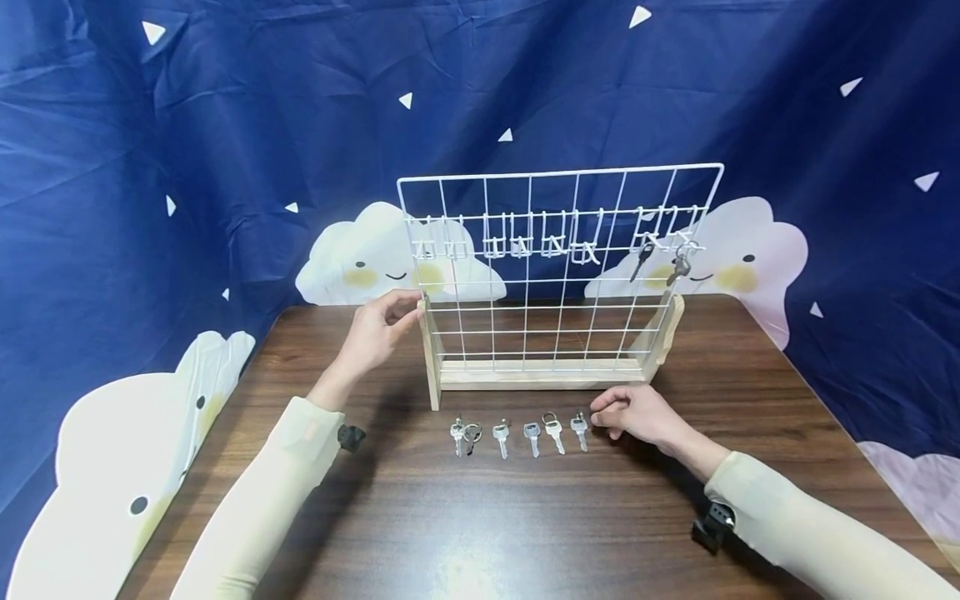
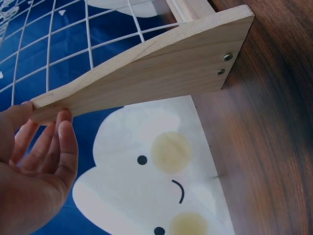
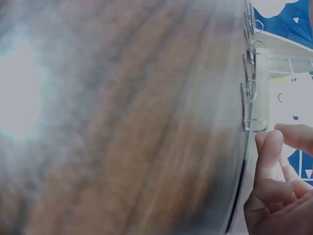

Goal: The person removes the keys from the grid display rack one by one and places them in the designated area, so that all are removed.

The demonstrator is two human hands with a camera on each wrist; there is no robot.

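Observation:
A white wire grid rack (image 1: pixel 525 308) with a pale wooden frame stands on the table. My left hand (image 1: pixel 378 333) pinches the top of its left wooden side panel (image 2: pixel 146 61), thumb on one face and fingers on the other. White hooks (image 1: pixel 553 243) line the upper grid. A dark key (image 1: pixel 641 260) and a grey key (image 1: pixel 678 268) hang at the right end. Several silver keys with rings lie in a row before the rack. My right hand (image 1: pixel 637 414), fingers loosely bent, rests beside the rightmost key (image 1: pixel 579 431), close to its ring (image 3: pixel 256 126).
The brown wooden table (image 1: pixel 420 517) reflects a bright glare near its front. Behind it hangs a dark blue cloth (image 1: pixel 300 108) with white clouds and triangles. Black wrist devices (image 1: pixel 712 527) sit at both sleeves.

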